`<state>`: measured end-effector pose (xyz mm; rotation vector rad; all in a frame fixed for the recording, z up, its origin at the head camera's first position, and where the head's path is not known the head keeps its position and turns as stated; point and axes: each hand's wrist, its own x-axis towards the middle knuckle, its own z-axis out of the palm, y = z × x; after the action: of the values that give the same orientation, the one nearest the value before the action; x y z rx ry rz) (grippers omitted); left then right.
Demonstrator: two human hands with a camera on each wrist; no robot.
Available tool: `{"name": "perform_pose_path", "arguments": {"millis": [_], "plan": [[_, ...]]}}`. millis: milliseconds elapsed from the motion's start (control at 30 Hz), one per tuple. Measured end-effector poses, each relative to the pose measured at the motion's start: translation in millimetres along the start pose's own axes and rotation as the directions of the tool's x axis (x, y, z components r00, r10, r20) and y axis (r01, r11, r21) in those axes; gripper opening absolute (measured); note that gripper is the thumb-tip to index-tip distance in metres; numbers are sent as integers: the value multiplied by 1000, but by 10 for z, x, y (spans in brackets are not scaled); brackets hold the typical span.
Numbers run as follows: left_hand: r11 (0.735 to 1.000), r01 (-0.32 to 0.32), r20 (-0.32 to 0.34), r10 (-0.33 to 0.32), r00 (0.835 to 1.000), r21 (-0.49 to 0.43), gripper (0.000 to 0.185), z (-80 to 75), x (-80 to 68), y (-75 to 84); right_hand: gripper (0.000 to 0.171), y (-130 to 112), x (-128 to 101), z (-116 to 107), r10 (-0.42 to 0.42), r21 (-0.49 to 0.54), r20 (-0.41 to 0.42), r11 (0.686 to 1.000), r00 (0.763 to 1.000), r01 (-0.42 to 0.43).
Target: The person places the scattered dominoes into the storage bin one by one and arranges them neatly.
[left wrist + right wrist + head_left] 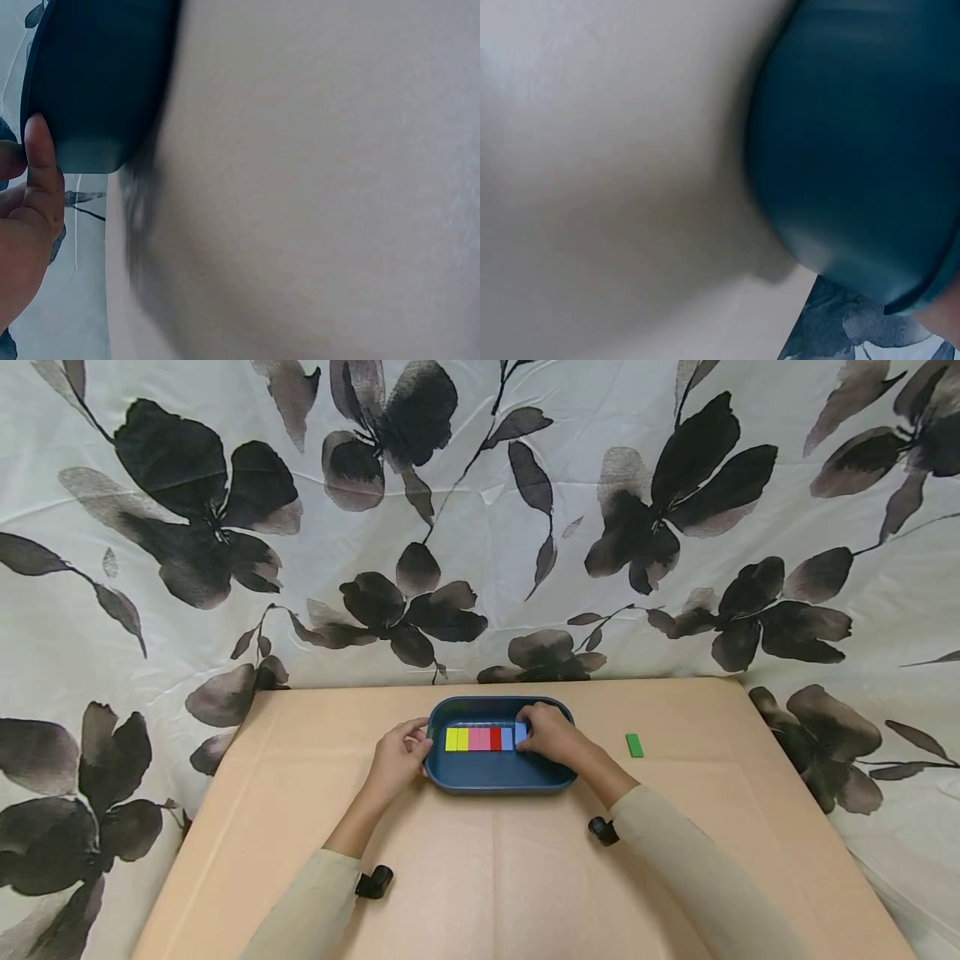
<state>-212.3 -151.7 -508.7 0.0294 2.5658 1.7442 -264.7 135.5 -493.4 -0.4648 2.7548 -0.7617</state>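
A dark blue tray (495,774) with rounded corners rests near the far edge of the table. Inside it, small tiles stand side by side in one row: yellow (457,739), pink (479,739), red (496,739) and light blue (507,739). At the row's right end my right hand (553,737) pinches a blue tile (521,733), its fingers partly covering it. My left hand (397,760) grips the tray's left end, with the thumb (41,142) against the outer wall in the left wrist view. The right wrist view shows mostly the tray's outside.
A green tile (634,745) lies on the table (465,877) to the right of the tray. Behind the table hangs a white cloth (495,543) with dark flowers. A small black device (374,882) sits at the left wrist, another (603,831) at the right.
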Motion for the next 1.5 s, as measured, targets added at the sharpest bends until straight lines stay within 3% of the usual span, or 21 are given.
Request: {"name": "perform_pose_path", "arguments": {"millis": [200, 467, 1133, 1500], "plan": [[1000, -9, -6, 9, 1000, -12, 40, 38, 19, -12, 46, 38, 54, 50, 8, -75, 7, 997, 1000, -8], [1000, -10, -26, 10, 1000, -7, 40, 77, 40, -23, 46, 92, 113, 108, 13, -90, -17, 996, 1000, -14], [1000, -2, -32, 2, 999, 0, 40, 98, 10, -38, 49, 127, 85, 216, 59, 19, -35, 998, 998, -59], [1000, 0, -36, 0, 999, -9, 40, 96, 5, -32, 48, 155, 91, 226, 26, 21, -44, 999, 999, -25]]}}
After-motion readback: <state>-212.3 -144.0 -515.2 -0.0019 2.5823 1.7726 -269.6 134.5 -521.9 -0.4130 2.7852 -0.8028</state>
